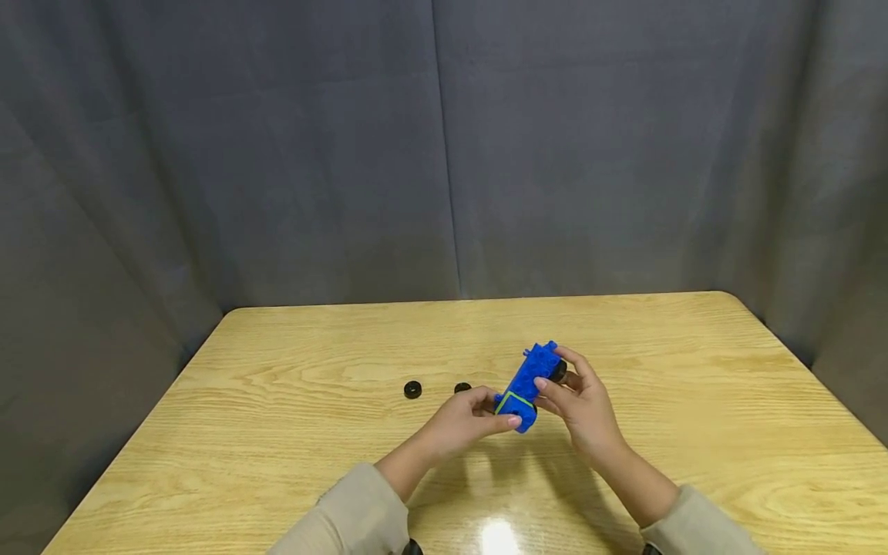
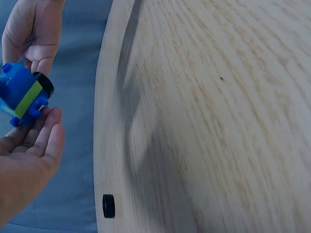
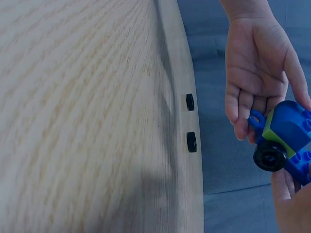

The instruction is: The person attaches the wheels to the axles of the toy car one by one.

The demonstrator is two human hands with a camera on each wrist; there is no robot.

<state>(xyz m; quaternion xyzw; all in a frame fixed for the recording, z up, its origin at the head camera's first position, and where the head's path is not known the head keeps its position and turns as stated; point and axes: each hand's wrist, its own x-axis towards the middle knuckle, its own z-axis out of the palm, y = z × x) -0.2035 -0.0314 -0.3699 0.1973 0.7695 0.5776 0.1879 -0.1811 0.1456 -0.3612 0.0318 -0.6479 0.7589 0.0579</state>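
Between both hands, above the table, is a blue toy vehicle (image 1: 530,378) with a yellow-green stripe and black wheels. In the head view it tilts, its far end up to the right. My left hand (image 1: 468,420) pinches the near, striped end, thumb on top and fingers beneath. My right hand (image 1: 586,408) grips the far end, with the thumb on its studded face and the fingers round the side by a black wheel (image 1: 558,371). The right wrist view shows another black wheel (image 3: 269,156) beside the stripe.
Two loose black wheels lie on the wooden table (image 1: 291,432) left of the toy: one wheel (image 1: 412,389) stands apart, the other wheel (image 1: 462,387) is just beyond my left hand. Grey curtains (image 1: 312,154) hang behind the table and at its sides.
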